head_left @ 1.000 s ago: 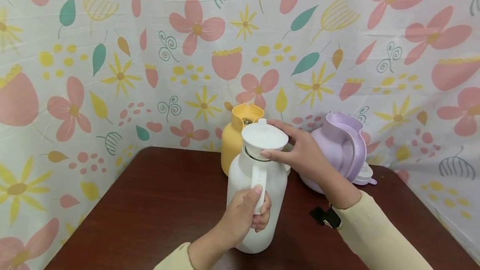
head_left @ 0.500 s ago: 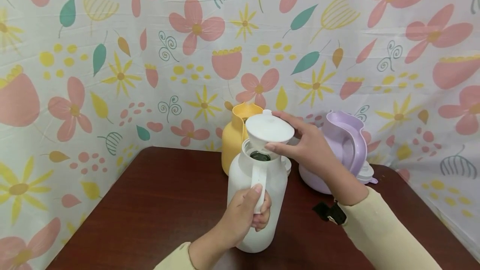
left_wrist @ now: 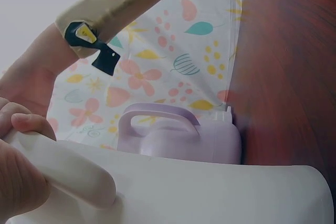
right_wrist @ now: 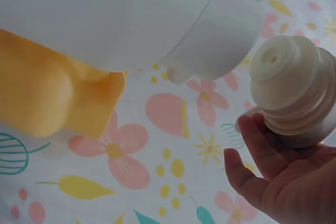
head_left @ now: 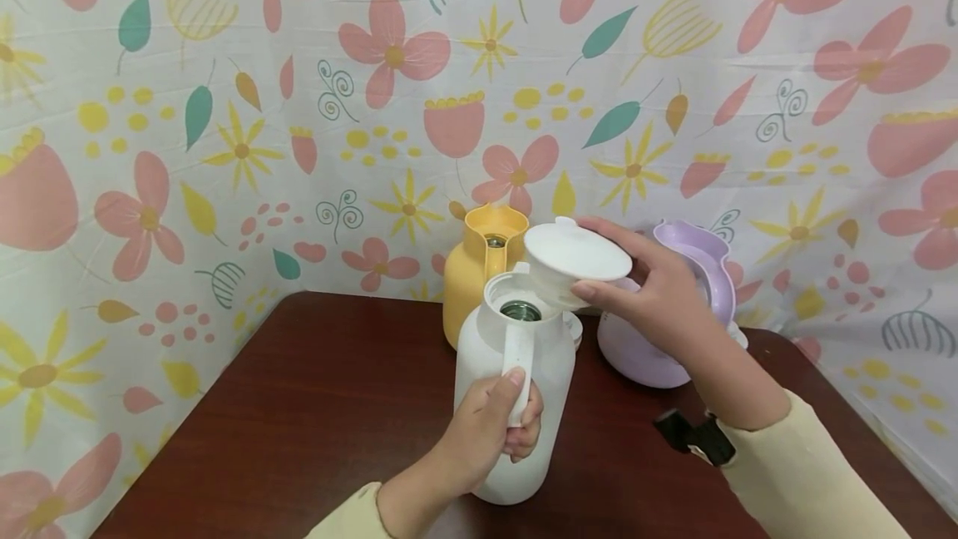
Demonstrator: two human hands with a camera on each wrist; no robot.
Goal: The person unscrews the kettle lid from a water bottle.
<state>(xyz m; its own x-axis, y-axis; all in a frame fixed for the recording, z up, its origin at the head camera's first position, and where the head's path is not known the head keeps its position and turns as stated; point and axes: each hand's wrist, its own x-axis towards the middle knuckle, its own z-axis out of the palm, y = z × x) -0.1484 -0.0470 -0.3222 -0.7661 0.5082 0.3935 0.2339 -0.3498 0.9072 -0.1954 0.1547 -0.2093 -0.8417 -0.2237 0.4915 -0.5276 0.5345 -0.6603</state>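
Observation:
A white thermos jug [head_left: 486, 373] stands on the dark table, its round mouth [head_left: 520, 310] uncovered and dark inside. My left hand [head_left: 486, 427] grips the jug's handle [head_left: 518, 356], thumb along the near side; the left wrist view shows the fingers wrapped over the handle [left_wrist: 79, 177]. Just above and right of the mouth, my right hand [head_left: 662, 294] holds the white lid [head_left: 576, 254] by its edge, tilted, between thumb and fingers. In the right wrist view the lid's stepped, threaded stopper [right_wrist: 275, 77] shows, clear of the jug.
Behind the white jug stands a yellow jug [head_left: 460, 298] with an uncovered mouth. At the back right is a purple jug [head_left: 636, 348], partly hidden by my right hand. A small white lid [head_left: 574, 331] peeks out behind the white jug. Flowered cloth [head_left: 299, 148] walls in the table.
The right hand has lifted the lid off the white jug and carried it up and to the right, uncovering the mouth. The left hand and jug stay put.

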